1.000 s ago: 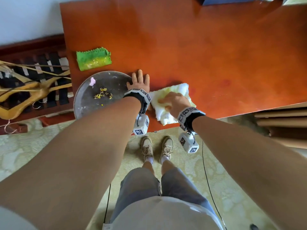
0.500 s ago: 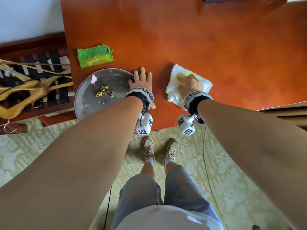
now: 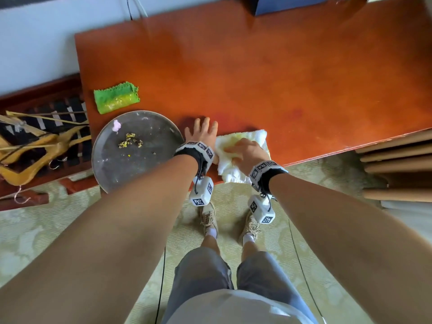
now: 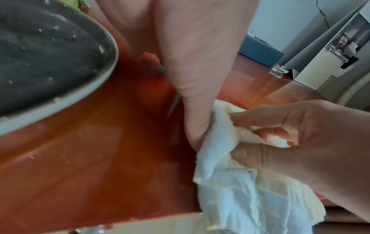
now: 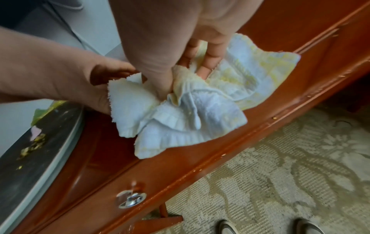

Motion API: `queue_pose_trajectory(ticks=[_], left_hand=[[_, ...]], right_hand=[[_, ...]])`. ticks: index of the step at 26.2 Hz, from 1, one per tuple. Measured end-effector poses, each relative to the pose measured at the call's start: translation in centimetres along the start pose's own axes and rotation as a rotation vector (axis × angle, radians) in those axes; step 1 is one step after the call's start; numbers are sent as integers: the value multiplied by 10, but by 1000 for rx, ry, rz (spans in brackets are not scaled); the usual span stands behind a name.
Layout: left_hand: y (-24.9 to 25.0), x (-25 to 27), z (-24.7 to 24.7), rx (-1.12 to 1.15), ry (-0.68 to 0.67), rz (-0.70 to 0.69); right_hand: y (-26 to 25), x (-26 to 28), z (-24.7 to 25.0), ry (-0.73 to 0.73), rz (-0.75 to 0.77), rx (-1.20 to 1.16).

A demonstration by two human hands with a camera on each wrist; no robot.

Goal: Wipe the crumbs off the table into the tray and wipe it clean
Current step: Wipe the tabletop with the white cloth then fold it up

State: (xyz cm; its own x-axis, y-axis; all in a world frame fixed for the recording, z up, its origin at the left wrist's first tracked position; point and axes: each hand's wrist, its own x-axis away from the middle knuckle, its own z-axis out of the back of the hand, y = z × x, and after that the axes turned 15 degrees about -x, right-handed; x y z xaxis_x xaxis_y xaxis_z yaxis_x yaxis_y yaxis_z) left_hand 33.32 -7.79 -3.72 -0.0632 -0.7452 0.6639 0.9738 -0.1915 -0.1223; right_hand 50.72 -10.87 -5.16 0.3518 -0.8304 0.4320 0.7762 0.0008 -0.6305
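Observation:
A round grey tray (image 3: 109, 164) hangs over the table's near left corner, with yellow crumbs (image 3: 129, 140) and a pink scrap in it. My left hand (image 3: 202, 128) lies flat on the red-brown table (image 3: 257, 73) just right of the tray's rim, fingers straight. My right hand (image 3: 236, 149) grips a bunched white-and-yellow cloth (image 3: 252, 136) at the table's front edge, pressed against the left hand's side. In the right wrist view the thumb and curled fingers (image 5: 206, 63) bunch the cloth (image 5: 190, 114); part of it hangs over the edge. The left wrist view shows the cloth (image 4: 230, 182) touching my left hand (image 4: 200, 66).
A folded green cloth (image 3: 116, 97) lies behind the tray. A dark blue box (image 3: 287, 4) stands at the table's far edge. A drawer knob (image 5: 131, 198) sits below the front edge. Wooden slats (image 3: 397, 164) are stacked right of the table; yellow hangers (image 3: 28, 146) lie to the left.
My right hand has dragged the cloth left and back toward the front edge, up against the left hand. The left hand and tray have stayed in place.

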Motion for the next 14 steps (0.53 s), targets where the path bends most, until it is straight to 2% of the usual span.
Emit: queue_pose_trajectory(ticks=[3, 9, 11, 14], left_hand=[[27, -1, 1, 99, -76, 65], [42, -4, 2, 76, -94, 124], [41, -4, 5, 81, -116, 127], [40, -6, 3, 83, -128, 126]], right_hand=[[34, 10, 21, 112, -119, -80], [104, 3, 89, 352, -354, -112], [105, -12, 102, 404, -407, -96], [91, -35, 108, 360, -515, 0]])
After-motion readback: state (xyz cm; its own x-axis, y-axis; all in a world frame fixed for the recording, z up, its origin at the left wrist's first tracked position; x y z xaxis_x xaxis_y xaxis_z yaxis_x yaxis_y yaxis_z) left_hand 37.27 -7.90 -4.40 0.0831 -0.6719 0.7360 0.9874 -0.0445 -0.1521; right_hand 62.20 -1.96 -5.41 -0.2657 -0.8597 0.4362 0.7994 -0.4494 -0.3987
